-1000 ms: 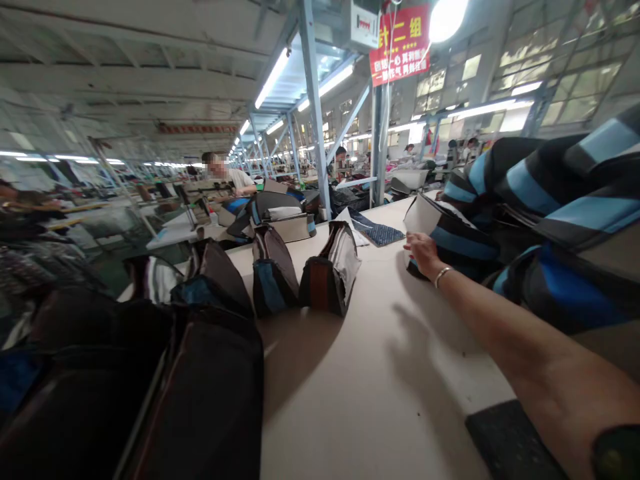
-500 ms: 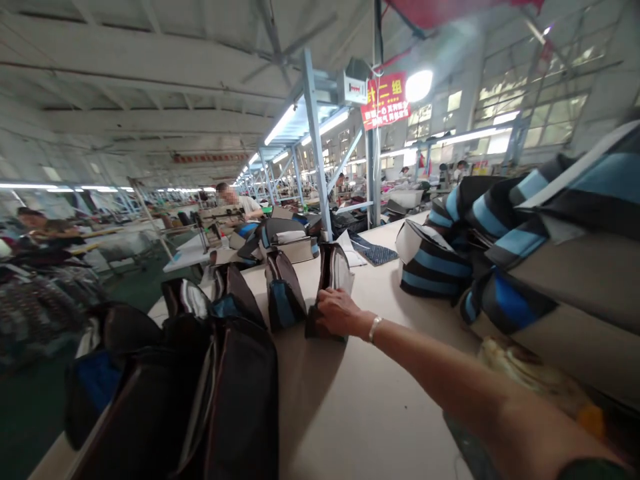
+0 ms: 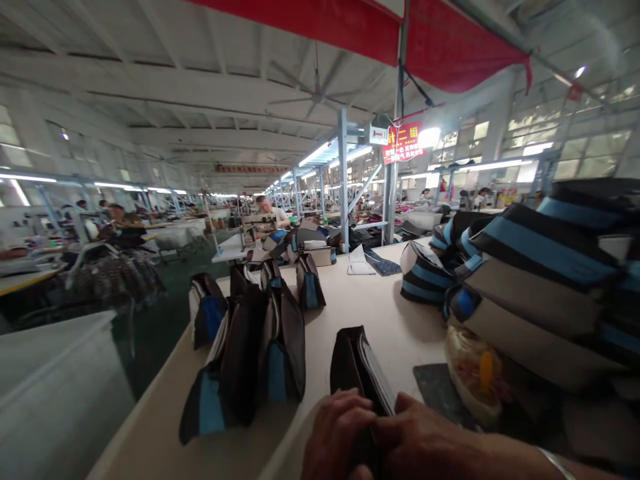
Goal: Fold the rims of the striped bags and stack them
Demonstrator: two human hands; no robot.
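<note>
A dark fabric bag (image 3: 345, 367) with a pale lining along its open edge stands near the bottom of the head view. My left hand (image 3: 335, 430) wraps its fingers over the bag's near end from the left. From the right, my right hand (image 3: 425, 437) grips the same end, its thumb and fingers close to the left hand's. Part of the bag lies hidden under both hands. Left of it on the table (image 3: 370, 300) stand several similar dark bags (image 3: 283, 333) with blue panels on their ends.
Grey and black pieces with blue stripes (image 3: 545, 247) are piled at the right. Near them sit a cream-coloured bundle (image 3: 473, 373) with a yellow item and a dark mat (image 3: 435, 390). A white bin (image 3: 65, 373) stands at lower left. A co-worker (image 3: 273, 212) is farther back.
My right hand has drawn the bag from the row back towards me. My left hand has come into view and holds it too. The view has tilted up and shifted left.
</note>
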